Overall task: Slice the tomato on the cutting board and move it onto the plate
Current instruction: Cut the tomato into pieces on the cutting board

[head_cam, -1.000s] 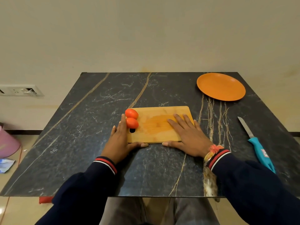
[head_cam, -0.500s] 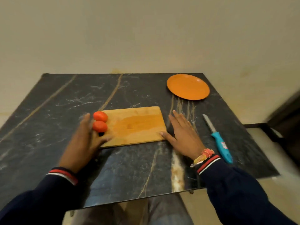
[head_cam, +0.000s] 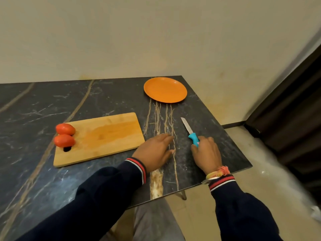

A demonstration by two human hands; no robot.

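Tomatoes (head_cam: 65,129) on cutting board (head_cam: 107,134), plate (head_cam: 165,89) apart

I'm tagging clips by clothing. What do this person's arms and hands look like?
Both arms wear dark navy long sleeves, the left sleeve and right sleeve each ending in a cuff striped red and white. A yellow and orange thread band with a frayed tuft circles the right wrist. The left grip and right grip are bare, without gloves.

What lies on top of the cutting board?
The farther tomato and the nearer tomato sit at the left end of the cutting board. The nearer tomato partly covers its handle hole.
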